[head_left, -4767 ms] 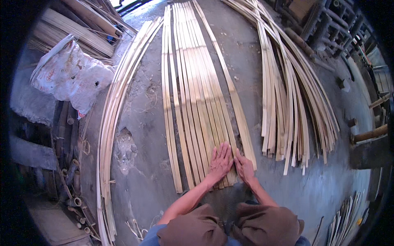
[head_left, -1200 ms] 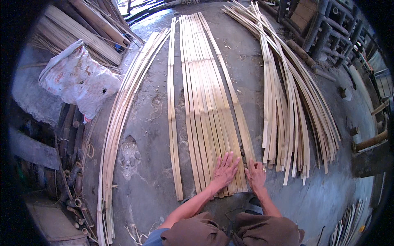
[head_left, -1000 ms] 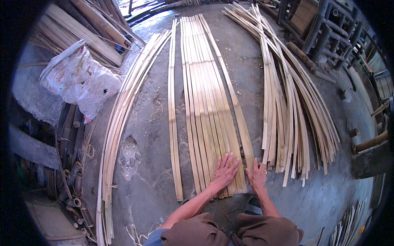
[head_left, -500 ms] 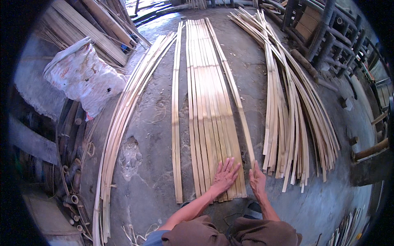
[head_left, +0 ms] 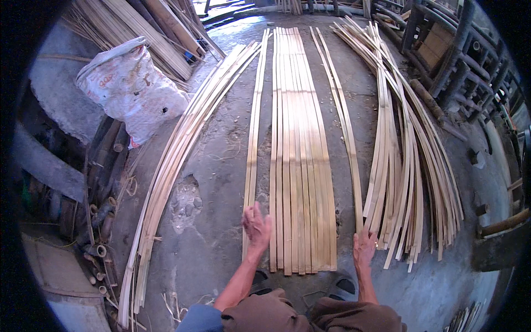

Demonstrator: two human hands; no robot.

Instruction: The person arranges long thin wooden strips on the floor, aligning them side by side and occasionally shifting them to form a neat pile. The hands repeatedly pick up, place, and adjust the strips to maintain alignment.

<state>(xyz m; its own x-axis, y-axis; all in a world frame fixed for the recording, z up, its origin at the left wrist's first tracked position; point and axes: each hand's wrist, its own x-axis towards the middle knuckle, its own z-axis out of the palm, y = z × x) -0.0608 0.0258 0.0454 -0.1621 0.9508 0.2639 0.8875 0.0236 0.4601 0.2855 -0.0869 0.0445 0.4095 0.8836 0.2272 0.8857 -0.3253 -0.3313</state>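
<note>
Grey concrete makes the floor point(head_left: 213, 249), and upon it the pale strips lie in several groups. The largest group is the fan of strips point(head_left: 412, 171) on the right side, whose pieces cross one another near the far end and spread apart toward the person. In the middle, the flat row of strips point(head_left: 301, 182) lies lengthwise, side by side, with its near ends just before the feet. At the left there is the curved bundle point(head_left: 177, 146), and beyond it a stained white sack point(head_left: 133, 91) with small dark holes. The knees in brown cloth point(head_left: 265, 312) show at the lower edge. Two slimmer groups flank the middle row, each apart from it: the left narrow strips point(head_left: 253, 157) and the right narrow strips point(head_left: 348, 144), the latter running near to the fan at their lower end. The left hand point(head_left: 258, 228) is over the lower part of the left narrow strips, with its fingers bent; I cannot tell if it grasps them. The right hand point(head_left: 365, 249) is at the near end of the right narrow strips, fingers forward; whether it pinches them, I cannot tell either. Smallest is a ring point(head_left: 376, 242) on this right hand.
</note>
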